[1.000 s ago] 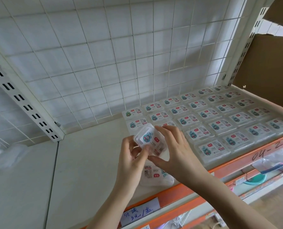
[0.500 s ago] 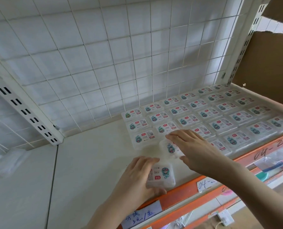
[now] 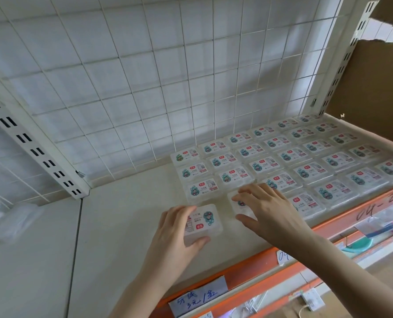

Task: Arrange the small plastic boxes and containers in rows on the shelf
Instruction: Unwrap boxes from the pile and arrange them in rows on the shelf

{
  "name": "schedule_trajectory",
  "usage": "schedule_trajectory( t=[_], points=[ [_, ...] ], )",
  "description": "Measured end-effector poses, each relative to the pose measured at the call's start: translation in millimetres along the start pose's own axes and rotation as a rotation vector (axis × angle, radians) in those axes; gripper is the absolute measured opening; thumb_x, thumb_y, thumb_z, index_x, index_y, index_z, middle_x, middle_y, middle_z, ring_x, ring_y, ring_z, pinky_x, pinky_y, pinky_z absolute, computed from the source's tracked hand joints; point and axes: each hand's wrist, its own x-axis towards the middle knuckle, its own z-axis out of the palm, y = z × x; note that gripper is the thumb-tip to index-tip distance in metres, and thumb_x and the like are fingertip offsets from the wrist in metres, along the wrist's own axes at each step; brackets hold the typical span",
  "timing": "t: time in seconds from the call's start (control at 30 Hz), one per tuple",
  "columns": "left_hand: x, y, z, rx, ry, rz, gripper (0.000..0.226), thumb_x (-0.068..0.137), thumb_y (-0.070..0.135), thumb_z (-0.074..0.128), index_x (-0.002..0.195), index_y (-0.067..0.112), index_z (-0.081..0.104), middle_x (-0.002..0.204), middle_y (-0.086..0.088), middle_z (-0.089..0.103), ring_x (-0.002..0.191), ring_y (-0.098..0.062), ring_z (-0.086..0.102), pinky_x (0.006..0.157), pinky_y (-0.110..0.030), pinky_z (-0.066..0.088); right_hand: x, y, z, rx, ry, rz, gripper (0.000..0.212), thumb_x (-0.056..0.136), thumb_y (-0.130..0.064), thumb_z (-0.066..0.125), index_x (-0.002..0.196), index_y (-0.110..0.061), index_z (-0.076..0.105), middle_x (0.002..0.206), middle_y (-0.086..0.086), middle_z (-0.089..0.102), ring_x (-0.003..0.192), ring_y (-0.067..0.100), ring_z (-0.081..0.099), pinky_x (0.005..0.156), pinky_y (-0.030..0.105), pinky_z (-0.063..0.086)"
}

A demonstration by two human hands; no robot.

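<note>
Several small clear plastic boxes (image 3: 310,171) with teal-figure labels lie in neat rows on the right half of the white shelf (image 3: 113,226). My left hand (image 3: 175,230) grips a loose box (image 3: 204,222) near the front edge, thumb under its front corner, label turned away from me. My right hand (image 3: 266,207) rests with spread, slightly bent fingers on another box (image 3: 241,206) in the front row, thumb against its near side. That box is mostly hidden under the hand.
A white wire grid (image 3: 168,88) backs the shelf. A slotted upright (image 3: 35,148) stands at left, with a clear plastic bag (image 3: 9,219) beside it. The orange front rail (image 3: 259,260) carries handwritten labels (image 3: 197,297). A cardboard box (image 3: 374,88) stands at right.
A second ago both hands held one box in the air. My right hand then set it down in the front row, and my left hand took hold of the loose box at the shelf's front.
</note>
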Motion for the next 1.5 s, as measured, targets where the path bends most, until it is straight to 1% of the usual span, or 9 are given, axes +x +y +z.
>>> schedule_trajectory(
  t=[0.33, 0.47, 0.63, 0.8, 0.9, 1.0, 1.17, 1.37, 1.5],
  points=[
    [8.4, 4.8, 9.4, 0.115, 0.073, 0.02, 0.063, 0.068, 0.032, 0.08, 0.119, 0.02, 0.046, 0.116, 0.003, 0.05, 0.107, -0.012, 0.045, 0.079, -0.018, 0.044, 2.7, 4.8, 12.1, 0.043, 0.06, -0.007, 0.034, 0.078, -0.033, 0.07, 0.109, -0.022, 0.063, 0.113, -0.006, 0.059, 0.106, 0.019, 0.056, 0.082, 0.034, 0.05],
    [15.1, 12.9, 15.8, 0.176, 0.094, 0.061, 0.06, 0.071, 0.039, 0.072, 0.12, 0.019, 0.044, 0.115, 0.0, 0.052, 0.106, -0.017, 0.048, 0.078, -0.024, 0.05, -4.1, 2.3, 16.2, 0.063, 0.142, -0.004, 0.036, 0.086, -0.04, 0.047, 0.113, -0.02, 0.06, 0.117, -0.003, 0.057, 0.11, 0.018, 0.051, 0.088, 0.033, 0.048],
    [21.7, 21.4, 24.5, 0.228, 0.142, 0.061, 0.054, 0.075, 0.046, 0.059, 0.117, 0.014, 0.047, 0.113, -0.005, 0.053, 0.106, -0.021, 0.049, 0.076, -0.028, 0.053, -8.5, -0.3, 16.5, 0.153, 0.289, -0.005, 0.03, 0.092, -0.026, 0.043, 0.109, -0.011, 0.063, 0.111, 0.002, 0.057, 0.105, 0.022, 0.054, 0.086, 0.029, 0.044],
    [19.3, 21.1, 26.5, 0.297, 0.14, 0.064, 0.052, 0.076, 0.05, 0.059, 0.114, 0.016, 0.051, 0.112, -0.004, 0.055, 0.104, -0.022, 0.051, 0.077, -0.033, 0.051, -10.2, 1.3, 16.5, 0.181, 0.324, -0.025, 0.027, 0.092, -0.019, 0.042, 0.103, -0.009, 0.065, 0.104, 0.002, 0.058, 0.099, 0.02, 0.055, 0.08, 0.028, 0.046],
    [14.8, 14.9, 28.0, 0.248, 0.124, 0.087, 0.052, 0.072, 0.035, 0.073, 0.115, 0.015, 0.05, 0.113, -0.004, 0.055, 0.107, -0.022, 0.049, 0.081, -0.034, 0.052, -10.5, 1.7, 17.5, 0.182, 0.329, -0.024, 0.026, 0.091, -0.018, 0.042, 0.1, -0.01, 0.065, 0.101, 0.002, 0.059, 0.095, 0.021, 0.056, 0.075, 0.03, 0.048],
    [11.5, 12.3, 29.4, 0.2, 0.09, 0.105, 0.05, 0.067, 0.012, 0.073, 0.113, 0.012, 0.052, 0.116, -0.005, 0.05, 0.112, -0.022, 0.043, 0.083, -0.034, 0.053, -11.2, 0.5, 18.5, 0.161, 0.324, -0.028, 0.026, 0.09, -0.018, 0.042, 0.099, -0.011, 0.065, 0.1, 0.002, 0.06, 0.092, 0.021, 0.056, 0.074, 0.029, 0.048],
    [13.9, 15.6, 33.6, 0.198, 0.077, 0.133, 0.055, 0.06, 0.002, 0.073, 0.109, 0.015, 0.052, 0.115, -0.004, 0.051, 0.112, -0.022, 0.043, 0.083, -0.031, 0.052, -9.7, -0.4, 20.3, 0.142, 0.33, -0.06, 0.022, 0.09, -0.017, 0.046, 0.093, -0.011, 0.067, 0.097, 0.001, 0.062, 0.091, 0.019, 0.055, 0.072, 0.029, 0.049],
    [13.9, 15.3, 34.0, 0.236, 0.063, 0.122, 0.06, 0.06, 0.005, 0.076, 0.111, 0.019, 0.048, 0.115, -0.004, 0.051, 0.111, -0.021, 0.045, 0.086, -0.035, 0.052, -10.0, 0.0, 21.5, 0.152, 0.336, -0.055, 0.021, 0.087, -0.017, 0.047, 0.091, -0.013, 0.068, 0.096, 0.0, 0.061, 0.092, 0.02, 0.056, 0.07, 0.03, 0.051],
    [13.3, 16.8, 30.2, 0.257, 0.096, 0.129, 0.042, 0.077, 0.029, 0.066, 0.114, 0.02, 0.049, 0.117, -0.001, 0.051, 0.112, -0.02, 0.045, 0.091, -0.033, 0.046, -9.7, 0.6, 20.0, 0.156, 0.318, -0.068, 0.021, 0.087, -0.019, 0.047, 0.092, -0.014, 0.068, 0.097, 0.0, 0.061, 0.091, 0.021, 0.058, 0.071, 0.031, 0.051]
  ],
)
